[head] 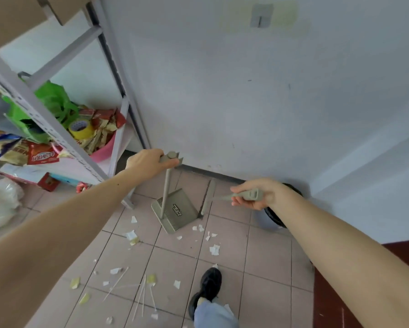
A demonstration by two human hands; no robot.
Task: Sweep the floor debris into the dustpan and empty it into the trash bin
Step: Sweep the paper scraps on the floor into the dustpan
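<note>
Grips closed: dustpan handle (166,185), broom handle (246,195).

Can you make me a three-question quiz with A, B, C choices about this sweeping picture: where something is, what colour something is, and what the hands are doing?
1. Where does the dustpan stand?
A. On the tiled floor near the wall
B. On the shelf
C. Inside the pink tub

2. What colour is the roll of tape on the shelf?
A. Blue
B. Yellow
C. Black

3. What is the right hand doing?
A. Hanging empty
B. Holding a paper scrap
C. Gripping the broom handle

Answers:
1. A, its pan rests on the pinkish floor tiles below the wall, with paper scraps lying in front of it.
2. B, the tape lying among the snack wrappers is yellow.
3. C, the fingers are closed around the grey broom handle, while the left hand grips the top of the dustpan's upright handle.
</note>
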